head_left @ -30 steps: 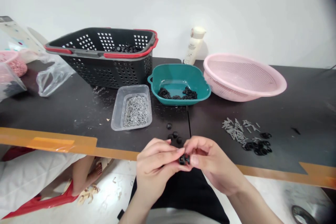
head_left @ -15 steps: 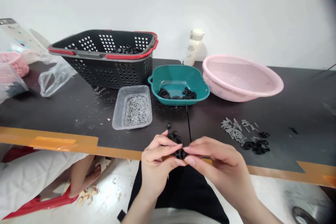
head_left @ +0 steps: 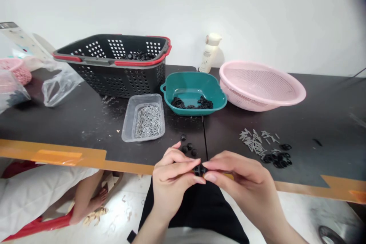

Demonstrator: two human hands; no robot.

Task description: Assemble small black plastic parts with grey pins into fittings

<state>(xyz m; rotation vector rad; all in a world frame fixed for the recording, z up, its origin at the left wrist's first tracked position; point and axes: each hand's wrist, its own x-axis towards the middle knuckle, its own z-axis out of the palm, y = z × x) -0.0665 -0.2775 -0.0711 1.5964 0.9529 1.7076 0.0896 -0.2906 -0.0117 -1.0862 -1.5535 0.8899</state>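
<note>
My left hand (head_left: 171, 183) is closed, pinching a small black round plastic part (head_left: 198, 170) between thumb and forefinger. From the other side my right hand (head_left: 246, 181) grips the same part with thumb and fingertips. The fingers partly cover it, and I cannot tell whether it is one piece or two pressed together. Just beyond the left fingers lie several black caps (head_left: 189, 146) on the table. To the right of my right hand are loose grey pins (head_left: 254, 143) and a small pile of black rings (head_left: 281, 160).
A clear container (head_left: 125, 134) of metal pins and a teal basin (head_left: 197, 112) with black parts stand ahead. Behind are a black basket (head_left: 114, 80), a white bottle (head_left: 209, 55) and a pink colander (head_left: 251, 106). Another person's leg (head_left: 81, 194) shows at lower left.
Both hands have dropped very slightly, with the black part still between their fingertips and turned a little. The view has shifted slightly; the things on the table stay put.
</note>
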